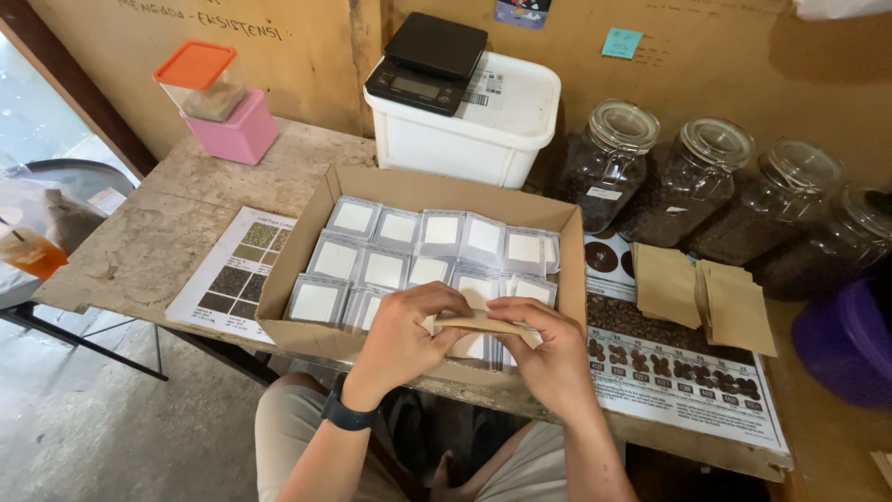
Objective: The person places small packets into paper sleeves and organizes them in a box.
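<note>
Over worn wooden table (167,232) by plywood wall: left hand (401,336), right hand (555,358) grip clamped on brown pouch (483,323).

Worn wooden table (167,242) under cardboard box (307,279), white tub (465,139), charts (228,279).

A worn, pale, mottled stone-topped table (177,232) stands against a tan plywood wall (307,56). To the table's left, past a dark wooden frame post (84,98), daylight falls in from outside. Below the table lies a grey concrete floor (111,428), crossed by the table's thin black metal leg (84,344).
</note>
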